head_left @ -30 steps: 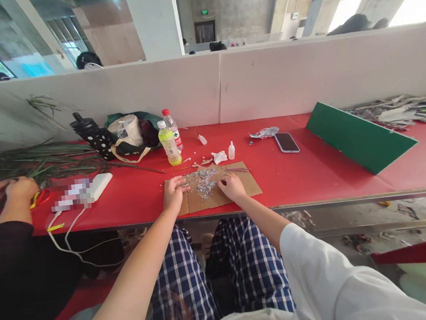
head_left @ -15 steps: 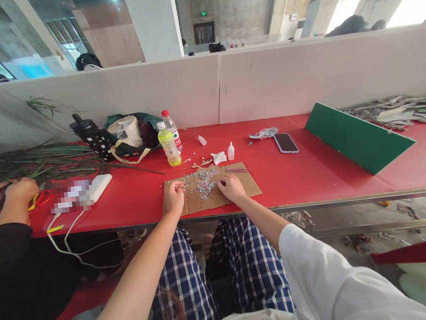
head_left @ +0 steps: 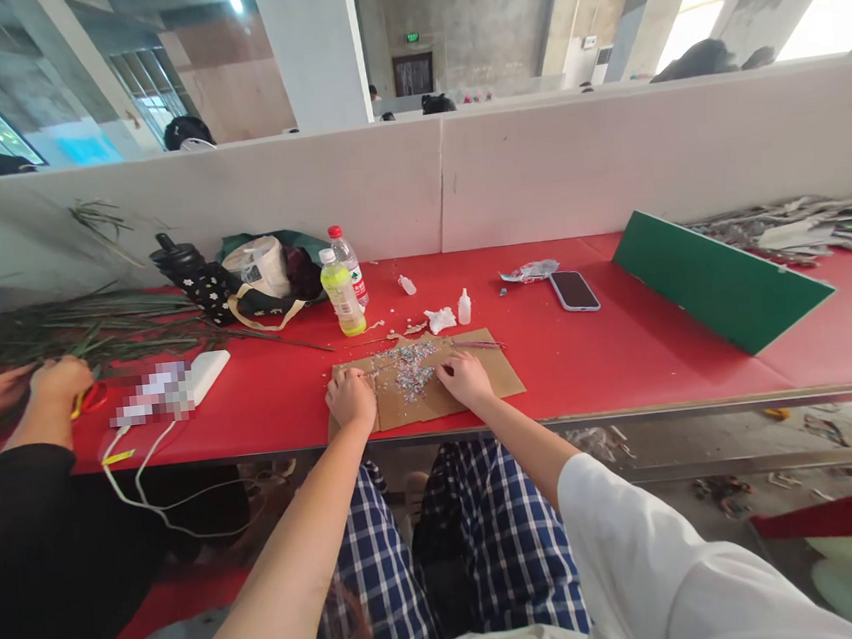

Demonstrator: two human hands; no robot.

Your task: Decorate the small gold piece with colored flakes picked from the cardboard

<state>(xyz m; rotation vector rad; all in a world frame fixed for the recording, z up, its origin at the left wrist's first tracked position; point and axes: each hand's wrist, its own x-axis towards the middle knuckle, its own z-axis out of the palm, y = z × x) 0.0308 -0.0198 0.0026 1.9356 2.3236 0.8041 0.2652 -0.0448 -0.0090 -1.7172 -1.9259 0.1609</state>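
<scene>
Far left, a co-worker's hands [head_left: 61,383] low over a long bundle of green leaves [head_left: 81,333], red-handled scissors [head_left: 89,398] right beside them. Next along, a white power bank [head_left: 205,374] on the red tabletop [head_left: 628,380], with a white cable [head_left: 137,488] hanging down past the edge. Further back, a black flask with little flowers [head_left: 193,287], a canvas tote bag [head_left: 260,275], then a yellow-green drink bottle [head_left: 342,295] just in front of a water bottle [head_left: 347,265].

Middle of the table, near the front edge: a flat cardboard sheet [head_left: 425,390] with a loose heap of multicoloured flakes [head_left: 408,369] in the centre. Left hand [head_left: 350,399] on the cardboard, curled down, can't tell if anything's pinched in there. Right hand [head_left: 466,378] open and flat just right of the flakes, so hands apart, heap between them. Past that, a thin pink tool [head_left: 478,345], a crumpled tissue [head_left: 439,319], a small dropper bottle [head_left: 463,308], a phone [head_left: 574,291], a tilted green board [head_left: 720,279], and a pile of paper scraps [head_left: 801,233] at the far right.
</scene>
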